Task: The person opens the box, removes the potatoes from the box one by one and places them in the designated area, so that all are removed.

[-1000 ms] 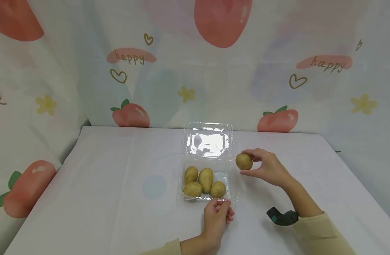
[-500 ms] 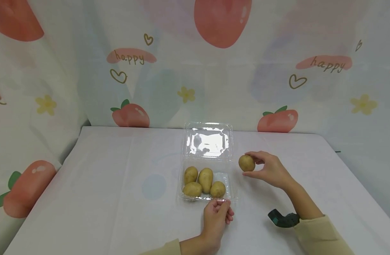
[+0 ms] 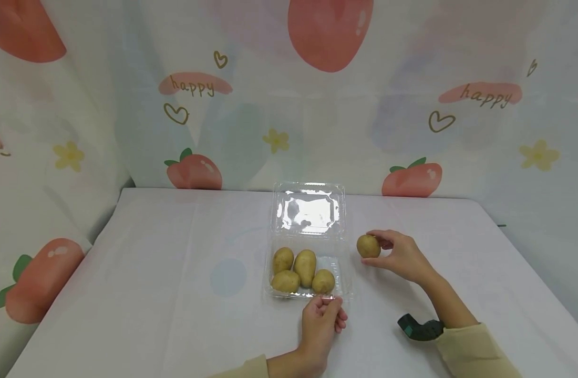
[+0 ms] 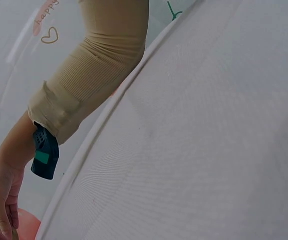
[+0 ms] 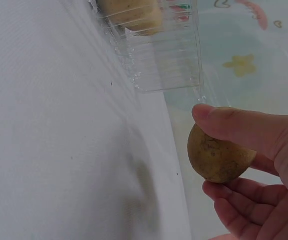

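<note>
In the head view, a clear plastic clamshell box (image 3: 328,262) lies with its lid (image 3: 309,211) folded back. Several yellow potatoes (image 3: 305,266) sit in its base, with a bare patch at the back right. My left hand (image 3: 319,328) pinches the box's front rim between thumb and curled fingers. To the right of the box, my right hand (image 3: 402,257) holds a small round potato (image 3: 367,246) between thumb and fingers. The right wrist view has this potato (image 5: 219,155) apart from the box's side wall (image 5: 169,65), raised above the table.
A white cloth (image 3: 213,336) covers the table. Behind it hangs a backdrop (image 3: 327,131) printed with fruit, hearts and flowers. A dark wrist camera (image 3: 420,328) sticks out from the right sleeve, low over the cloth.
My right hand has drifted slightly right and nearer to me, carrying the potato away from the box. My left hand and the box have stayed in place.
</note>
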Demonstrator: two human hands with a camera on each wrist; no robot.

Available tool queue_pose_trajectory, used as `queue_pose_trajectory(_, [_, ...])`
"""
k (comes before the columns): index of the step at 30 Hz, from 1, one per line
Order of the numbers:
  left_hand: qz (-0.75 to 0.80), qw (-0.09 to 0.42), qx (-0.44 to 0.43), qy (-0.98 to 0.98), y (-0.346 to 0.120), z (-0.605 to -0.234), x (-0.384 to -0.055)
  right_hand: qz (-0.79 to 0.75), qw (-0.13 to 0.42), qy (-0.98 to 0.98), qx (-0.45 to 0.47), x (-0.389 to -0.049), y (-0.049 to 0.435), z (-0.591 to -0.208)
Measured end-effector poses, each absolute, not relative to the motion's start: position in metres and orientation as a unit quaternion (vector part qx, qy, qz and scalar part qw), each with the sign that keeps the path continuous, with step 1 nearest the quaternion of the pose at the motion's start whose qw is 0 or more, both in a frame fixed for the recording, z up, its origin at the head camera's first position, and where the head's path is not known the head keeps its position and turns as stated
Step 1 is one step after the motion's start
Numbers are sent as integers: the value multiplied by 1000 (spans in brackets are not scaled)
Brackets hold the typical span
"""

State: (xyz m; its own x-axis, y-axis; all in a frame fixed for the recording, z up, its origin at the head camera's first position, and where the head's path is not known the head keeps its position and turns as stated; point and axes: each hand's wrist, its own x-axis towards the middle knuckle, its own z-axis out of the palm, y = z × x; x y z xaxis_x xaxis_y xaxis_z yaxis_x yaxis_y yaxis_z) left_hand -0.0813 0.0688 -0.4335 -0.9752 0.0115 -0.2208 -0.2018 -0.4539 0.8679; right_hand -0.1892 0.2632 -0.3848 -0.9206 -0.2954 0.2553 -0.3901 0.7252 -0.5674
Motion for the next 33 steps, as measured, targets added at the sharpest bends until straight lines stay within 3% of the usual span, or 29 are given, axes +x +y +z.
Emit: queue_pose_trajectory(33, [849, 58, -91, 518, 69, -435, -82, 331, 28, -936, 119, -193, 266, -411])
